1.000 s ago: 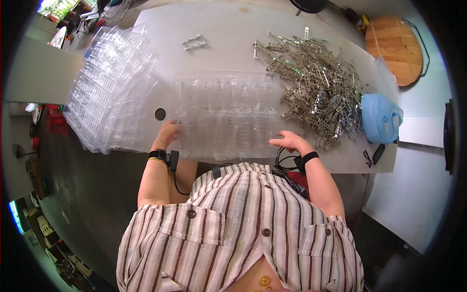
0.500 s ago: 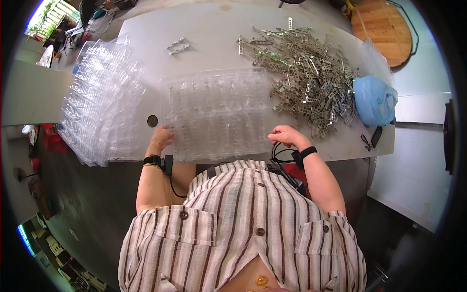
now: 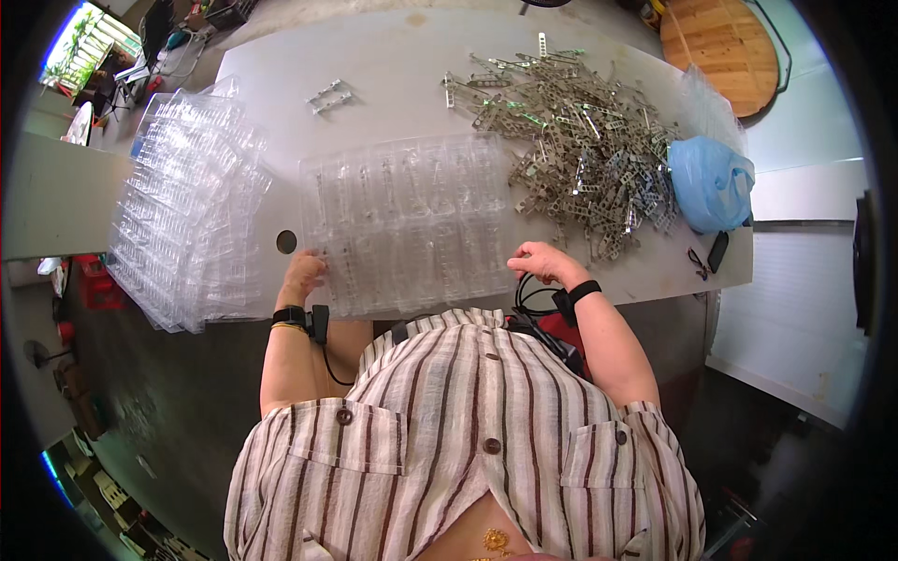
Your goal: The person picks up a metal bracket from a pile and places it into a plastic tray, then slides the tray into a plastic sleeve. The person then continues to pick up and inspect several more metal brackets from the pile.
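Note:
A clear plastic blister tray [image 3: 402, 224] with rows of moulded pockets lies flat in front of me at the table's near edge. My left hand [image 3: 306, 273] is closed at its near left edge, fingers curled onto the rim. At the right edge, my right hand [image 3: 547, 264] has thumb and forefinger pinched together on the tray's side. Right of the tray rises a large heap of slotted metal strips [image 3: 589, 150]. Two metal strips [image 3: 329, 98] lie apart beyond the tray. To the left is a spread stack of similar clear trays [image 3: 187, 206].
A blue plastic bag [image 3: 711, 185] sits at the table's right side, with a black phone-like object [image 3: 717, 251] near it. A round hole [image 3: 286, 242] pierces the table [image 3: 393, 56] beside my left hand. A round wooden tabletop [image 3: 720, 56] leans at the far right.
The whole view has shifted slightly left. The tray has turned a little and moved slightly left, with both hands still at its edges.

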